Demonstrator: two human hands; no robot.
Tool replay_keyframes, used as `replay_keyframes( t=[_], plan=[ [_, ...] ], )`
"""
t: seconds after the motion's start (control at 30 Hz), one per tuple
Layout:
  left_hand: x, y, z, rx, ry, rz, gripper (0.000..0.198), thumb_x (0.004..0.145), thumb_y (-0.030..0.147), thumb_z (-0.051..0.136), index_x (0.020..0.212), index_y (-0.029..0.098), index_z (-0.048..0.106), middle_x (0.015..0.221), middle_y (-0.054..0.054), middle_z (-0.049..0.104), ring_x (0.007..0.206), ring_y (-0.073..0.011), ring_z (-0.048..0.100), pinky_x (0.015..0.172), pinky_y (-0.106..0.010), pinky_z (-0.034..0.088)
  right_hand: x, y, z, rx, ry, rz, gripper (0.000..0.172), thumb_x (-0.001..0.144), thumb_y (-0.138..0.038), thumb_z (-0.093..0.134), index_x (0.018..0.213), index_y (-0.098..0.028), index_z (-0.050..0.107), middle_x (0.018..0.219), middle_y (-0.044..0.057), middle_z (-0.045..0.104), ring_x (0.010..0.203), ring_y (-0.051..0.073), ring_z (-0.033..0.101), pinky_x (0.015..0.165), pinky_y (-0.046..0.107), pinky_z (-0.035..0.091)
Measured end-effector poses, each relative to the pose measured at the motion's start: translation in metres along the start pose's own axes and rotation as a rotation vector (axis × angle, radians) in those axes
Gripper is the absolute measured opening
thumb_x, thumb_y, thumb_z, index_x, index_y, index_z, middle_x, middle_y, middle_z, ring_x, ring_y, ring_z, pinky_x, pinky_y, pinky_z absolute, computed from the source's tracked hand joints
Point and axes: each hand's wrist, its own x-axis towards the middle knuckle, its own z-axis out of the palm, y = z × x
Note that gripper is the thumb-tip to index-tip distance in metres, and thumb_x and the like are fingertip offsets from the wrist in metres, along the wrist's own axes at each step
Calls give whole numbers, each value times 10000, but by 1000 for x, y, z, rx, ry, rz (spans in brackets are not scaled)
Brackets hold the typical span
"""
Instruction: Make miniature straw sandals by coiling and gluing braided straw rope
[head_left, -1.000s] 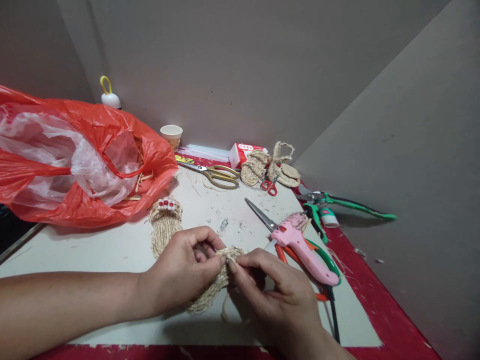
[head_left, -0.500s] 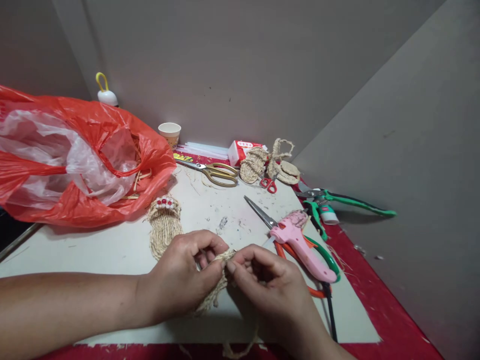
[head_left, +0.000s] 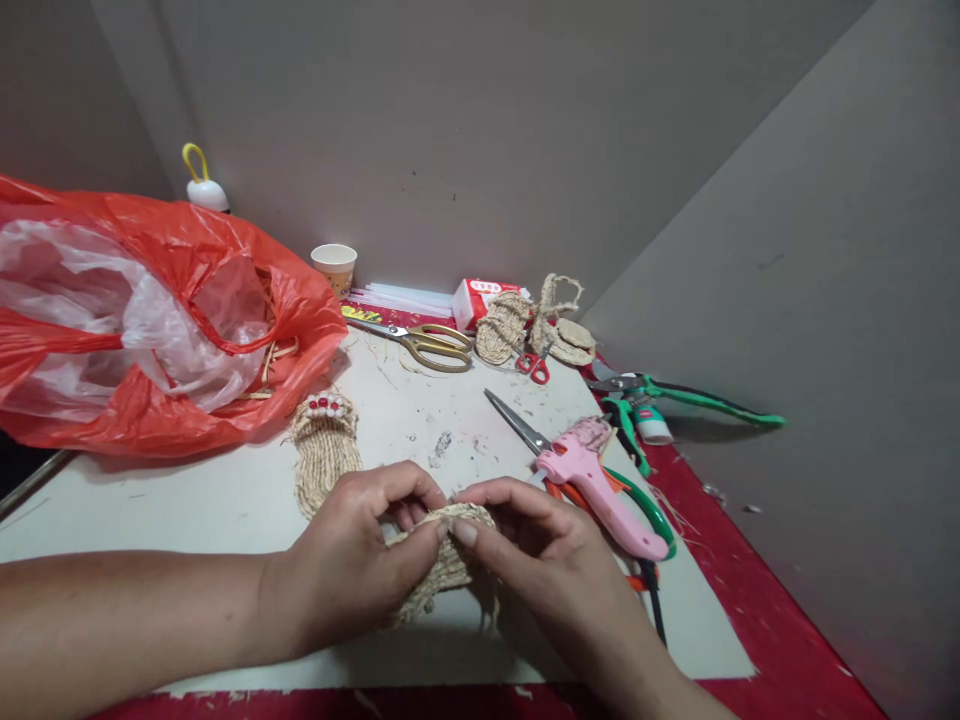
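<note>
The left hand (head_left: 352,555) and right hand (head_left: 559,560) pinch a braided straw-cord piece (head_left: 454,572) between them, thumbs pressed near its upper edge, over the desk (head_left: 232,505). It looks light and dry, pliable across its rows but springy, and rough enough not to slip. The straw could fray, so the thick edge under the thumbs seems the safest hold, rather than the loose strand (head_left: 493,608) beside the right hand.

I work in a craft corner: grey walls (head_left: 360,130), a white-covered surface (head_left: 405,415), pink glue gun (head_left: 604,490), gold-handled scissors (head_left: 411,345), green-handled pruners (head_left: 697,397) and woven straw pieces (head_left: 444,573)
</note>
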Motion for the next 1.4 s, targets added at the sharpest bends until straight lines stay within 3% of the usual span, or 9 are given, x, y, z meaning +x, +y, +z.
replay_keyframes(
  t=[0.17,0.33,0.57,0.67,0.77,1.07,1.4],
  plan=[
    [-1,2,2,-42,7,-42,74,794,178,558,782,148,624,666,13,574,621,-100,503,598,-206,419,-3,1,4,-157,82,-75,130,730,-303,673,761,-177,679,616,14,663,545,159,585,507,247,473],
    [-3,3,3,-82,14,-87,55,779,178,563,788,151,610,673,19,559,626,-100,495,597,-205,414,-3,2,6,-345,155,-324,54,726,-216,638,686,-198,669,551,-15,637,487,140,580,447,212,452],
    [1,10,-1,-117,28,-124,31,758,182,558,755,155,572,627,37,506,595,-94,452,565,-206,386,0,-2,-2,-164,41,-272,128,732,-246,712,852,-213,746,780,27,771,668,191,713,588,254,571],
    [1,11,-1,-117,35,-107,22,757,179,555,764,160,561,622,43,490,589,-93,439,559,-205,384,-1,-2,-4,-310,107,-357,187,718,-222,710,903,-206,735,765,23,769,628,179,705,556,241,569],
    [0,8,-1,-85,29,-70,34,743,168,570,775,162,563,645,40,500,610,-96,454,582,-207,397,-3,0,-3,-440,159,-456,127,747,-207,669,868,-196,708,714,11,747,587,156,681,524,217,550],
    [-2,5,0,-34,4,-44,46,767,181,562,753,156,597,644,20,553,597,-101,488,573,-208,405,-4,-5,-3,-697,190,-740,80,808,-154,584,834,-216,626,661,-7,721,541,134,672,528,220,526],
    [-2,4,-1,-93,-42,-79,33,756,181,581,779,160,595,670,22,556,641,-109,491,627,-228,403,-5,-5,0,-632,181,-702,96,802,-151,590,807,-225,651,646,-19,725,522,134,672,469,210,498]
  ],
)
